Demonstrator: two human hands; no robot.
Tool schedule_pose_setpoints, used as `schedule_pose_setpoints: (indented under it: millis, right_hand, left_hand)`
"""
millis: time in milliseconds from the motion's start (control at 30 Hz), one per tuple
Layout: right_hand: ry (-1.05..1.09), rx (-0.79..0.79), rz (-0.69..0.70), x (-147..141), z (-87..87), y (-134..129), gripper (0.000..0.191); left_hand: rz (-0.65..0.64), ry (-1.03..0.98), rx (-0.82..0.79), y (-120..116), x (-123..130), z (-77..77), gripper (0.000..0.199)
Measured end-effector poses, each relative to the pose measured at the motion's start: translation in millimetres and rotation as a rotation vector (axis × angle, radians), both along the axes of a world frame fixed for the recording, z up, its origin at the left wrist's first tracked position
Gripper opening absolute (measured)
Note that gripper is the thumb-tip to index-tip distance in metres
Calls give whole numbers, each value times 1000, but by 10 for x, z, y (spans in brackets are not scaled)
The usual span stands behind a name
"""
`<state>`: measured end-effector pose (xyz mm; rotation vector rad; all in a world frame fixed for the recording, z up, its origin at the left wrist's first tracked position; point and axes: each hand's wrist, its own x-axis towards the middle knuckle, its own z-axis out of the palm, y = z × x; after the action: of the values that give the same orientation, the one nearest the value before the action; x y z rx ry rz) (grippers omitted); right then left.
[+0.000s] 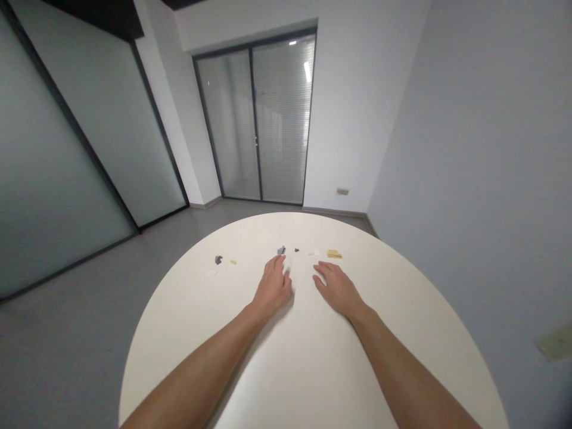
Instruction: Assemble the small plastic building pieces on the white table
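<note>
My left hand (273,283) reaches over the white round table (308,369), its fingertips at the near edge of a small grey-blue scrap (281,250). Its fingers are apart, and I see nothing held in them. To the right, my right hand (336,287) hovers at or just over the tabletop with fingers spread and nothing in them. Just beyond it lie a yellow scrap (333,254) and some whitish bits (313,252). A tiny dark piece (297,250) sits between the two hands, farther back. Whether the left fingertips touch the grey-blue scrap, I cannot tell.
Toward the table's left side lie a dark grey scrap (218,260), a small yellow bit (233,262) and a thin white piece (212,273). The table's curved far edge runs in front of a glass door (281,131). A grey wall (469,167) stands at right.
</note>
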<state>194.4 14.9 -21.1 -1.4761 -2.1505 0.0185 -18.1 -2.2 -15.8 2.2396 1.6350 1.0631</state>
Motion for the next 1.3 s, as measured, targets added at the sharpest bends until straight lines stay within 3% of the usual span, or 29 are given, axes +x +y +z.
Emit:
schedule_pose_setpoints:
  millis: [100, 333, 533, 700, 933, 1300]
  right_hand:
    - [-8, 4, 0, 0, 5, 1, 34]
    - [-9, 2, 3, 14, -12, 6, 35]
    - [-13, -5, 2, 22, -22, 16, 36]
    - [-38, -18, 0, 14, -9, 11, 38]
    - [-36, -17, -22, -19, 67, -37, 35]
    - [81, 7, 111, -135, 125, -91, 23]
  left_hand:
    - [-50, -33, 14, 34, -43, -5, 52]
    - [142, 32, -91, 83, -176, -4, 49]
    - [119, 114, -111, 111, -215, -28, 43]
    - [12, 269, -147, 91, -224, 108, 38]
    - [21, 309, -176, 37, -39, 285, 35]
    - [-96, 154, -84, 56, 154, 100, 37]
